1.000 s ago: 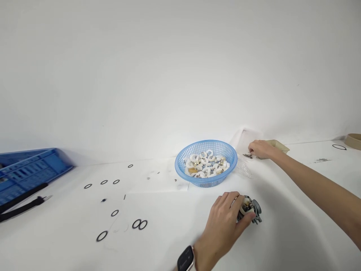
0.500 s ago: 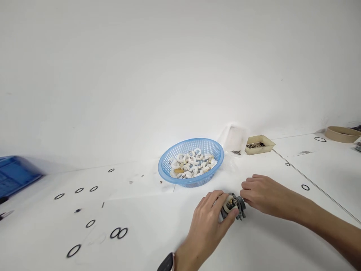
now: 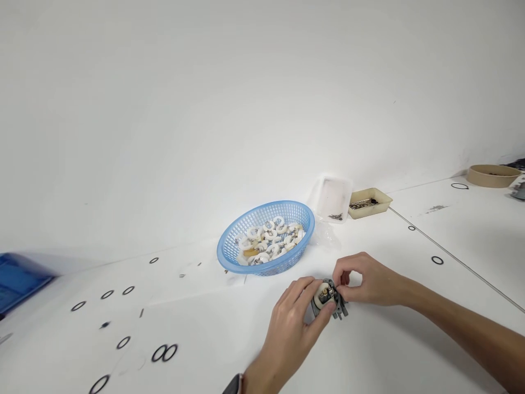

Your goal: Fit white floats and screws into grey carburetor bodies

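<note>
My left hand [image 3: 293, 317] grips a small grey metal carburetor [image 3: 339, 313] from its left side, thumb in front and fingers behind. A white ring-shaped float [image 3: 318, 300] sits in its upward-facing side, with brass parts inside the ring. At the carburetor's right upper edge, my right hand [image 3: 365, 279] has thumb and forefinger pinched together. Whatever lies between those fingertips is too small or hidden to make out. Just behind the hands stands a blue plastic basket [image 3: 223, 256] holding many white floats [image 3: 268, 235].
Black rubber rings [image 3: 159, 353] lie scattered on the white table [image 3: 197, 339]. Behind, by the wall, are a clear plastic tray [image 3: 334, 197], a cream tray [image 3: 379, 207] of small metal parts and a tan round container [image 3: 492, 178]. A blue bin [image 3: 24, 282] is at far left.
My right hand has come in from the carburetor's right side to its upper edge, fingertips now against it. The left hand keeps its grip. The whole view has shifted slightly.
</note>
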`<state>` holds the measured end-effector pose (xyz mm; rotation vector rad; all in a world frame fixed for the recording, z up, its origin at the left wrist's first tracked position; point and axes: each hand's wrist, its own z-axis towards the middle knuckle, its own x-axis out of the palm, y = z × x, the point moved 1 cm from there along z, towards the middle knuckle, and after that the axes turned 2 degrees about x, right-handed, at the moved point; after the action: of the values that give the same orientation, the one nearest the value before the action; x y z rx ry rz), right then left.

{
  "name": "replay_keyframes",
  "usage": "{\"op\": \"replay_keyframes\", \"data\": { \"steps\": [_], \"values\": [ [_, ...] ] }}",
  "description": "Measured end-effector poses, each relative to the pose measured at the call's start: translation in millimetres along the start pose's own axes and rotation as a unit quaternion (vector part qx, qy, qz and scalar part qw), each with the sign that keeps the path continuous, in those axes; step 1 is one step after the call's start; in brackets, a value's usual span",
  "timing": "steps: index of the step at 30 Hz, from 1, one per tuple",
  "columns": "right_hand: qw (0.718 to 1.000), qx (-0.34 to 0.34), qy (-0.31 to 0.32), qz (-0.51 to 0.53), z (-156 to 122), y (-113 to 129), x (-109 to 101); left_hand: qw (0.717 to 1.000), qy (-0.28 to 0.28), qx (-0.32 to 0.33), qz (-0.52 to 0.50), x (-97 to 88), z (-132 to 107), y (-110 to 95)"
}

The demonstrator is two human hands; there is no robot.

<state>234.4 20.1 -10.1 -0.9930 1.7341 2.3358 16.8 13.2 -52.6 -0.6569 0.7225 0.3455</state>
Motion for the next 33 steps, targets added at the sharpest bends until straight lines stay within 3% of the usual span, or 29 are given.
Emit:
{"op": "replay_keyframes", "data": {
  "steps": [7, 12, 25, 33],
  "values": [
    [0.986, 0.061, -0.03, 0.153, 6.1, -11.7, 7.9, 0.998, -0.037, 0.011, 0.041, 1.8, 2.1, -3.9],
    [0.98, 0.072, -0.067, 0.172, 7.1, -13.6, 12.8, 0.998, -0.044, 0.014, 0.053, 1.5, 2.9, -3.9],
    [0.967, 0.098, -0.076, 0.223, 10.0, -12.5, 20.2, 0.992, -0.08, 0.038, 0.089, 1.7, 4.2, -4.0],
    [0.961, 0.096, -0.084, 0.246, 11.4, -14.4, 22.2, 0.995, -0.056, 0.035, 0.074, 0.9, 3.2, -2.8]
  ]
}}
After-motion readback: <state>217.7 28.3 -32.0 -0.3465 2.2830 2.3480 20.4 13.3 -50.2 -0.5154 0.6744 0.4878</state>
